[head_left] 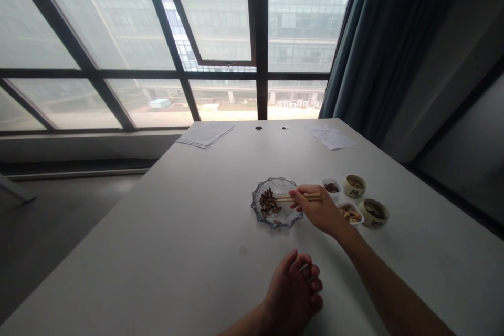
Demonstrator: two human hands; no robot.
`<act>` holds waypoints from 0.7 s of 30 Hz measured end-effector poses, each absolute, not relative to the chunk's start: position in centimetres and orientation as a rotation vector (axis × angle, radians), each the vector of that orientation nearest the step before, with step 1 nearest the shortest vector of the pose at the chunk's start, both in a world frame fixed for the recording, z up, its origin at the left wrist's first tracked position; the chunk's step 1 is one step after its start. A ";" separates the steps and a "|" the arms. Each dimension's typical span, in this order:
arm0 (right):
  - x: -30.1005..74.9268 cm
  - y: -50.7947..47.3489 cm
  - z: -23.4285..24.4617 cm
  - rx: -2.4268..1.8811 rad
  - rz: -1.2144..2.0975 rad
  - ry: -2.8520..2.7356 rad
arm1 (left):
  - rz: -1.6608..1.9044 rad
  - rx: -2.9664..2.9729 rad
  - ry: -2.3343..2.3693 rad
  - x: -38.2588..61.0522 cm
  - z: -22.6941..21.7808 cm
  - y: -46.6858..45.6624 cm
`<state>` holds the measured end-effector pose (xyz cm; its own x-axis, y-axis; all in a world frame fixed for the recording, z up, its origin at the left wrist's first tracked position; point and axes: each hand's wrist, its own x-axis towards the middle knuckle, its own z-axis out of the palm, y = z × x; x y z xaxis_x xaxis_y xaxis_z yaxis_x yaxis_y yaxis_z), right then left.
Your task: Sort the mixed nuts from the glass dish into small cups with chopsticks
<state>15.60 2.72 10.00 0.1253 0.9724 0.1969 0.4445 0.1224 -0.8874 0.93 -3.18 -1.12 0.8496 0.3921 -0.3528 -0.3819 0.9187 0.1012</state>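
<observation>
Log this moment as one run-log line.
right hand: chopsticks, tips above glass plate with dark food | left hand: curled, small pale item unclear | nearby: rear dish, front dish, rear cup, front cup

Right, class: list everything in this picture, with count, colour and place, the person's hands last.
Window: one, dark-framed, behind the table.
Curtain: one, dark blue, right of window.
Table: one, white, centre.
Paper stacks: two, white, far end.
Glass plate: one, clear, mid-table, holding dark food.
Square dishes: two, white, right of plate.
Round bowls: two, cream, far right.
Chopsticks: one pair, pale wood, in right hand, tips over plate.
Right hand: one, over the table by the plate.
Left hand: one, nearest the camera, curled round something small and pale.
</observation>
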 end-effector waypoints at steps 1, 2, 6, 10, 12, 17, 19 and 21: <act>15.6 2.8 9.8 -1.470 0.709 -1.466 | 0.409 0.028 0.375 0.9 -1.1 -3.2; 15.7 2.9 9.7 -1.472 0.702 -1.461 | 0.407 0.029 0.373 0.9 -1.1 -3.2; 15.8 3.1 9.3 -1.477 0.673 -1.435 | 0.408 0.031 0.372 0.9 -1.2 -3.2; 15.9 3.3 9.2 -1.460 0.637 -1.400 | 0.413 0.022 0.365 0.9 -1.4 -3.3; 16.0 3.3 9.4 -1.463 0.623 -1.372 | 0.413 0.017 0.367 0.9 -1.4 -3.2; 16.9 2.6 11.3 -1.474 0.582 -1.267 | 0.417 0.031 0.380 0.9 -1.1 -3.3; 17.6 2.1 12.5 -1.478 0.547 -1.211 | 0.420 0.033 0.378 0.9 -1.1 -3.3; 18.6 1.4 13.9 -1.490 0.494 -1.144 | 0.420 0.032 0.372 0.8 -1.1 -3.3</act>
<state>18.60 1.36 13.85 0.4393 0.8526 0.2830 0.3790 0.1097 -0.9188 0.84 -3.28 -1.06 0.8468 0.4038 -0.3461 -0.3922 0.9137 0.1062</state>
